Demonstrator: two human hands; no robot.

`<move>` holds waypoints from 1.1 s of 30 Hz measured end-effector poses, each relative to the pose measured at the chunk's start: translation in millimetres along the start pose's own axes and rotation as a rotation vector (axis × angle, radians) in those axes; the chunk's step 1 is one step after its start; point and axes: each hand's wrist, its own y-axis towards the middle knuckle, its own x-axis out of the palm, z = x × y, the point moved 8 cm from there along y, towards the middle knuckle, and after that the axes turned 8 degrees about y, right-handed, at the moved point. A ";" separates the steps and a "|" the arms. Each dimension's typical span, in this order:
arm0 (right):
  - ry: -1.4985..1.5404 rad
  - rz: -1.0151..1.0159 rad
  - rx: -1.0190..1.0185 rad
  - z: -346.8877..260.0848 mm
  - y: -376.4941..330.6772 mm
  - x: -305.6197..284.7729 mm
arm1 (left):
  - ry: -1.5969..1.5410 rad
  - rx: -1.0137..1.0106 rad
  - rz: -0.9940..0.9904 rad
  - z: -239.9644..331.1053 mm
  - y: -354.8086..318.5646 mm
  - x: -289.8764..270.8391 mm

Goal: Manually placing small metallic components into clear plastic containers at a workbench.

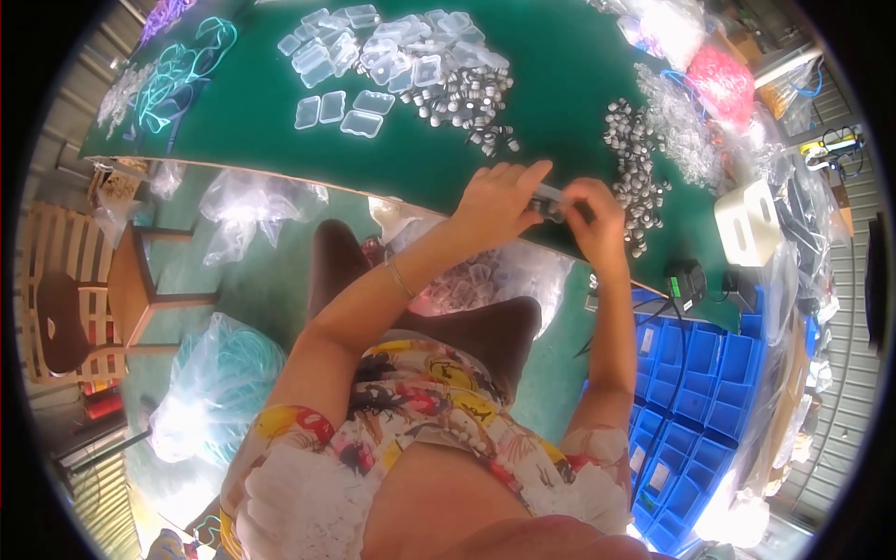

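Note:
Just above the near edge of the green table, my left hand holds a small clear plastic box with something dark in it. My right hand is closed at the box's right side, thumb and fingers pinched together there. Its fingers partly hide what they grip. Beyond my left hand lies a heap of small grey-and-white round parts. More such parts form a long pile right of my right hand. Several clear boxes are heaped farther back, with a few separate clear boxes nearer me.
The green table carries teal cords at far left. On the right are clear plastic pieces, a pink bag, a white container and a black device. Blue bins stand below; a wooden chair is at left.

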 end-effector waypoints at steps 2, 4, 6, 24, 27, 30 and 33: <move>0.058 -0.160 -0.008 -13.9 -4.0 11.9 | 0.047 0.036 0.017 1.6 -0.5 -0.5; 0.001 -0.143 -0.051 -21.2 -5.4 14.4 | 0.126 0.116 0.017 6.0 -2.5 5.0; -0.125 -0.096 -0.060 -17.2 -5.4 15.5 | 0.116 0.122 0.030 7.2 -1.2 10.0; -0.398 -0.059 0.120 66.1 186.7 122.7 | 0.017 0.025 -0.118 5.3 -79.7 -8.2; -0.548 -0.025 -0.032 63.1 183.9 113.1 | -0.002 -0.066 -0.031 -8.5 -48.3 -38.4; -0.533 0.139 -0.230 39.4 167.1 89.2 | 0.099 -0.059 0.196 -39.0 -11.2 -55.7; -0.458 0.213 -0.102 30.8 137.8 50.4 | 0.246 -0.049 0.250 -41.0 17.7 -48.6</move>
